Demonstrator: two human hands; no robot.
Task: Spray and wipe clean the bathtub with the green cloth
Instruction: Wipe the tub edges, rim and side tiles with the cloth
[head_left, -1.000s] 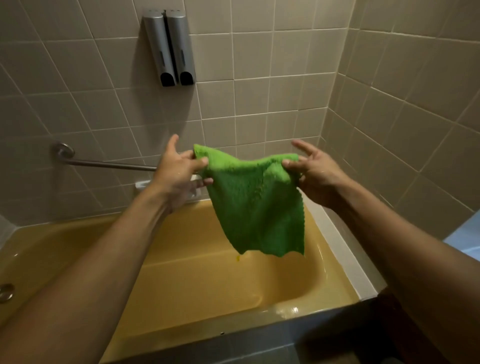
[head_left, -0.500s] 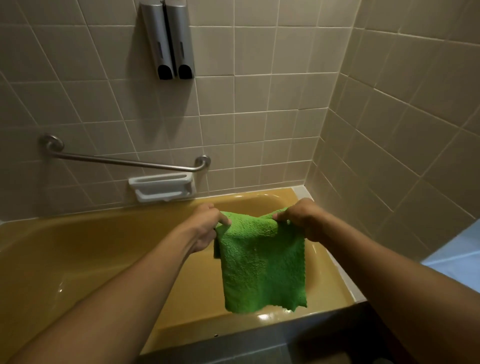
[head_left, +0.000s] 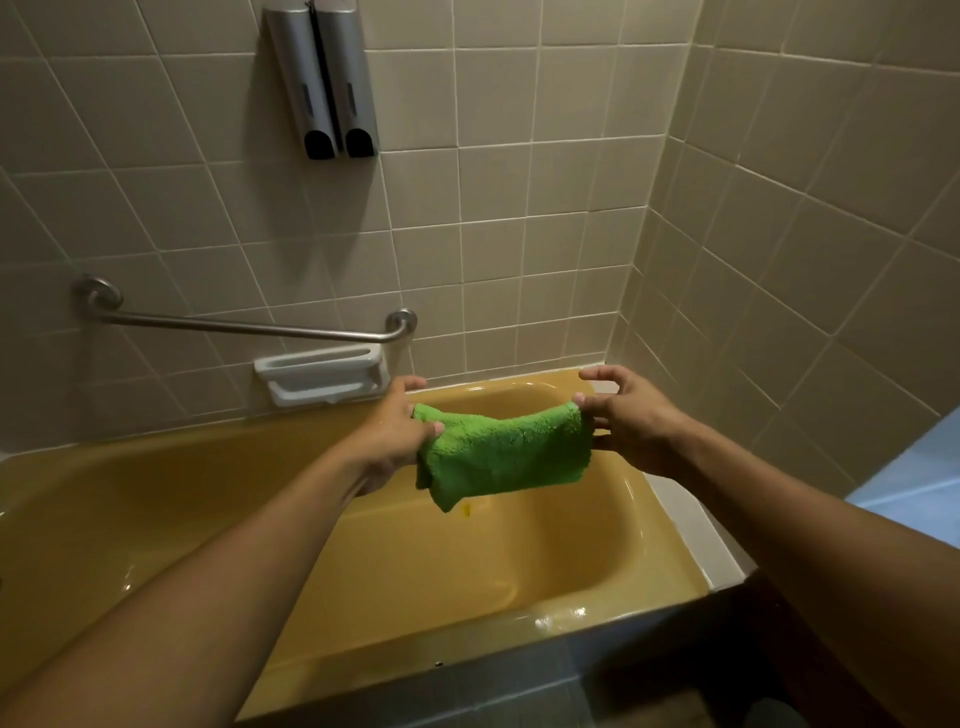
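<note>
A green cloth hangs folded in the air above the right end of the yellow bathtub. My left hand pinches its left end and my right hand pinches its right end between thumb and fingers. The cloth is stretched between them, doubled over, with a short flap drooping at its lower left. The tub's inner walls look wet and shiny. No spray bottle is in view.
A steel grab bar and a white soap dish sit on the tiled back wall above the tub. Two grey wall dispensers hang higher up. Tiled wall closes the right side; the tub's near rim glistens.
The cloth hung long from both hands before; now it is folded shorter and stretched wider. Both hands dropped from chest height to just above the tub.
</note>
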